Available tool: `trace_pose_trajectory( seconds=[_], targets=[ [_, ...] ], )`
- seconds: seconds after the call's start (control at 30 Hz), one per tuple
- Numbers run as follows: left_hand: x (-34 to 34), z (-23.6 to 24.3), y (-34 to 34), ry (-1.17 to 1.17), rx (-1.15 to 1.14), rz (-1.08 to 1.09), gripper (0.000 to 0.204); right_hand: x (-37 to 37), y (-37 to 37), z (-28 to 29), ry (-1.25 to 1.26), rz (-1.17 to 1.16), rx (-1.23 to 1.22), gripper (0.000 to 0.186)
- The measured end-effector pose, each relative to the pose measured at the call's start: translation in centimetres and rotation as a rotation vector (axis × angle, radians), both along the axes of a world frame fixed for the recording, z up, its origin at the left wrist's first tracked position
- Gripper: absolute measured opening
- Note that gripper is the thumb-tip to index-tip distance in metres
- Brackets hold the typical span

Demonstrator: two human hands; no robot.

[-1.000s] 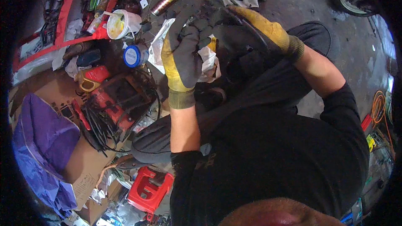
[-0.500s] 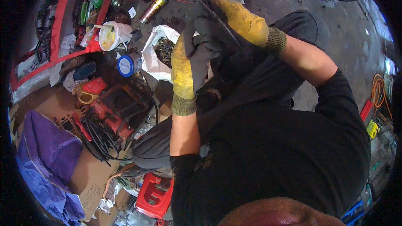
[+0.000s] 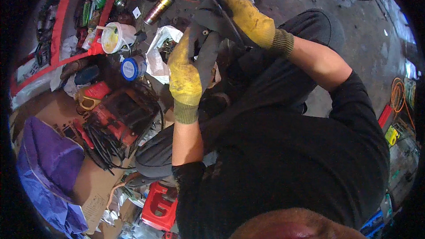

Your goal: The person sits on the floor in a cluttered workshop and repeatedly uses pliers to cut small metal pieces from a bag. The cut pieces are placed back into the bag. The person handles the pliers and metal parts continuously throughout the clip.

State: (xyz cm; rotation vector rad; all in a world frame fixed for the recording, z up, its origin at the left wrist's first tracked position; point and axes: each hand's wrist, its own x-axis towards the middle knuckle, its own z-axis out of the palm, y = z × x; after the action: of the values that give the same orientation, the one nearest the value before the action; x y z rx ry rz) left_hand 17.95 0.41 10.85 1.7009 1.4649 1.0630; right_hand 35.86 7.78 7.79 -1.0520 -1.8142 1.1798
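My left hand (image 3: 187, 73), in a yellow work glove with a dark grey palm, is closed with its fingers and thumb bent inward. A small round metal piece (image 3: 205, 32), like a nut or washer, shows between its fingertips. My right hand (image 3: 253, 21), in a matching glove, is closed around a long, thin dark bar (image 3: 221, 9) slanting from the top of the view toward my lap. Its fingertips are hidden behind the bar. Just left of my left hand lies an open white bag (image 3: 156, 62) with small dark metal parts in it.
To the left stand a blue-lidded tub (image 3: 131, 68), a white bucket (image 3: 116, 39) and a spray can (image 3: 158, 9). A red machine with black cables (image 3: 116, 119) sits on cardboard beside purple cloth (image 3: 53, 155). A red plastic stool (image 3: 158, 208) is near my left leg.
My left hand has shifted a little left and turned, and the small metal piece now shows at its fingertips. My right hand stays on the bar. The whole view has shifted slightly.
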Motion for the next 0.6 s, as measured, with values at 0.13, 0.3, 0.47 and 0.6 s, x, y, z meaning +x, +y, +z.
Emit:
trace_pose_trajectory(
  seconds=[0.13,0.3,0.47,0.6],
  targets=[
    [2.2,-1.0,-1.5,-0.674,-0.311,0.321,0.035,-0.4,0.1,-2.2,-0.022,-0.057,0.0,0.05],
    [3.4,-3.4,-0.8,-0.408,-0.155,0.428,0.036,-1.0,-1.1,-2.9,0.07,-0.111,0.048,0.051],
    [-1.4,-4.6,0.6,-0.964,-0.2,0.242,0.037,1.0,-1.0,0.4,0.124,0.149,-0.096,0.058],
    [-4.7,-2.3,0.0,-0.95,-0.23,0.203,0.037,2.5,-0.2,-0.3,-0.287,0.227,0.249,0.061]
  ],
)
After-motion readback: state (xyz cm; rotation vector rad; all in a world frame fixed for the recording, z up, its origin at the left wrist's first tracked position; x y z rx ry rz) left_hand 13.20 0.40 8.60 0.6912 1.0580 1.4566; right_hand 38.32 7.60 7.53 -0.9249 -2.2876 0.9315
